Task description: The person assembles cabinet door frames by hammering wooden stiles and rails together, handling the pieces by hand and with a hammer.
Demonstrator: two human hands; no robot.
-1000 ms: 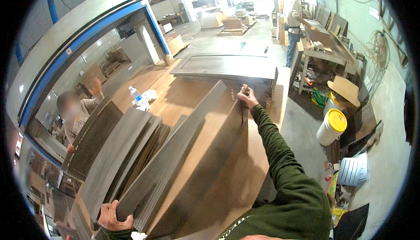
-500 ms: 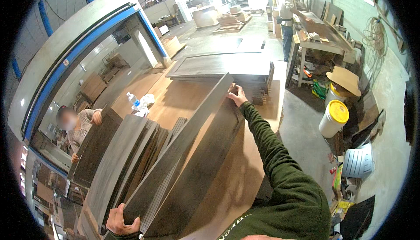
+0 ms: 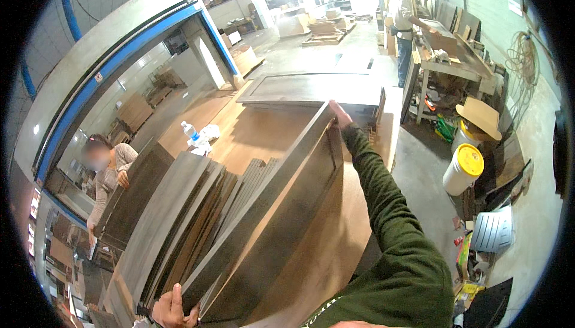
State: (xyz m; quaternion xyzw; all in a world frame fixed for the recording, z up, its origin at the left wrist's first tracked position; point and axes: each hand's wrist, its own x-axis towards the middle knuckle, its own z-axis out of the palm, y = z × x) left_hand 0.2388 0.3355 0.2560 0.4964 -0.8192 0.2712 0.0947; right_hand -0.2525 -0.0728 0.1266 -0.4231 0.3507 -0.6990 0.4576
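Observation:
A long dark grey-brown wooden board (image 3: 259, 206) is tilted on its edge between my hands, running from near left to far right. My left hand (image 3: 169, 310) grips its near end, thumb up. Around its far top corner my right hand (image 3: 341, 114) is closed, its fingers partly hidden. Below the board, on its right, spreads another dark wooden surface (image 3: 293, 241), against the light brown worktable (image 3: 353, 226). Left of the board, several similar boards (image 3: 173, 202) lean together in a row. Beyond my right hand lies a stack of framed panels (image 3: 311, 87).
Across the table at left, a person holds a dark panel (image 3: 135, 193). A water bottle (image 3: 190, 131) stands beside crumpled white paper (image 3: 209, 132). At right are a yellow-lidded bucket (image 3: 464, 166), a white slatted basket (image 3: 492, 230) and a workbench (image 3: 455, 67) with another person.
The board's far end has moved right and its face has tilted more into view. My left hand has shifted slightly lower. At left, the other person's hands have moved on their panel.

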